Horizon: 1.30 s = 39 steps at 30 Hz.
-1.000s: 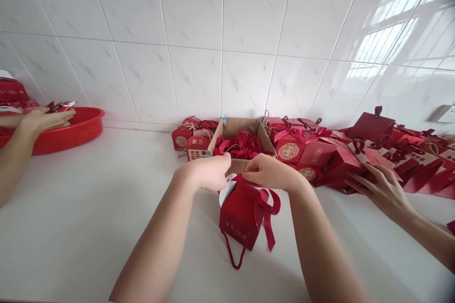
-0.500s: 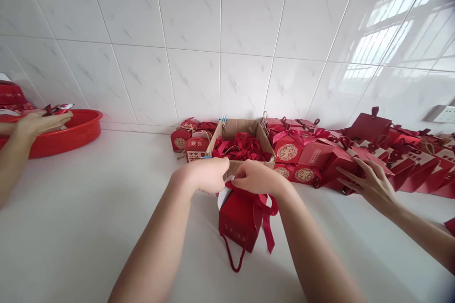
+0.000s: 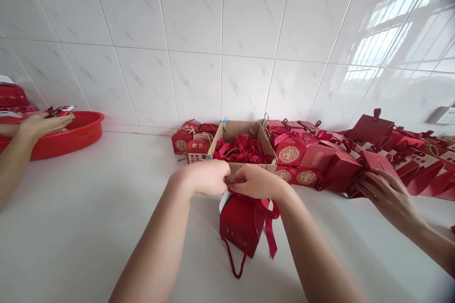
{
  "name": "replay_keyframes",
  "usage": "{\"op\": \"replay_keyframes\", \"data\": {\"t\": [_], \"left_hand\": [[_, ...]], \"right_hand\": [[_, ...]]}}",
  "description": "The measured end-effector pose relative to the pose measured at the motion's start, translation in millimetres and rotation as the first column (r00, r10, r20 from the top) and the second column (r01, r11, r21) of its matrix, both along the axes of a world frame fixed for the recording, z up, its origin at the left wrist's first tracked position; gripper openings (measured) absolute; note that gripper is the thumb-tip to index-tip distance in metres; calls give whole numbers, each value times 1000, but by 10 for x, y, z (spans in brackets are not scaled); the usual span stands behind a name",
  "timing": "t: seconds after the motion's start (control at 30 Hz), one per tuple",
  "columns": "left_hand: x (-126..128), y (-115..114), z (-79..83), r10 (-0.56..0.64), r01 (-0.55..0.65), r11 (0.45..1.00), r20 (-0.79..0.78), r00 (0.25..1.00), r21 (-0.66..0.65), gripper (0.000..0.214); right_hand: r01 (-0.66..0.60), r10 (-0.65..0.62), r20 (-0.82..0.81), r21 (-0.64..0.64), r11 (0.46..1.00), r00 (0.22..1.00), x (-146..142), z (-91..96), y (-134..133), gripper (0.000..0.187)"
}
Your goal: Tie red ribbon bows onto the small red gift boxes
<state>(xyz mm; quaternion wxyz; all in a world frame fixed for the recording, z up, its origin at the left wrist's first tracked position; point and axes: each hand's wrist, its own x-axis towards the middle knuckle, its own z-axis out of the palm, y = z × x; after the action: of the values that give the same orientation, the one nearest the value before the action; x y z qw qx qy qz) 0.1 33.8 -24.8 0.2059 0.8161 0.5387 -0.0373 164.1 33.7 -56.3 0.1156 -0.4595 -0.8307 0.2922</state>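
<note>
- Your right hand (image 3: 258,182) pinches the box (image 3: 240,225) at its top; left hand's (image 3: 209,177) grip is hidden.
- Carton (image 3: 236,128) of ribbon (image 3: 245,149) close behind.
- Rightward: stacked boxes (image 3: 305,156), another person's hand (image 3: 387,194).

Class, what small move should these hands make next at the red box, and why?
Perhaps fold the white-lined flap inward: it stands raised on the red box, and the left hand and right hand are both at the box's top.
</note>
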Motion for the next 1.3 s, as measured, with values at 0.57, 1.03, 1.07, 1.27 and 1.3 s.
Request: {"op": "replay_keyframes", "data": {"t": [0.57,1.03,1.07,1.27,1.3], "left_hand": [[-64,-109,188,-13,-231,891,532,847,390,13],[-109,-234,349,-230,-480,841,968,103,251,5],[-113,-245,355,-209,-465,854,972,105,234,5],[-116,-276,392,-43,-362,929,993,113,81,6],[-112,-275,397,-36,-363,929,994,108,73,6]], "right_hand": [[165,-165,0,39,986,986,650,161,-80,13],[33,-11,151,-141,989,988,501,157,-101,41],[28,-7,145,-147,989,989,494,149,-98,42],[23,4,179,-148,989,984,519,135,-78,31],[26,7,214,-152,988,977,518,135,-73,26]]}}
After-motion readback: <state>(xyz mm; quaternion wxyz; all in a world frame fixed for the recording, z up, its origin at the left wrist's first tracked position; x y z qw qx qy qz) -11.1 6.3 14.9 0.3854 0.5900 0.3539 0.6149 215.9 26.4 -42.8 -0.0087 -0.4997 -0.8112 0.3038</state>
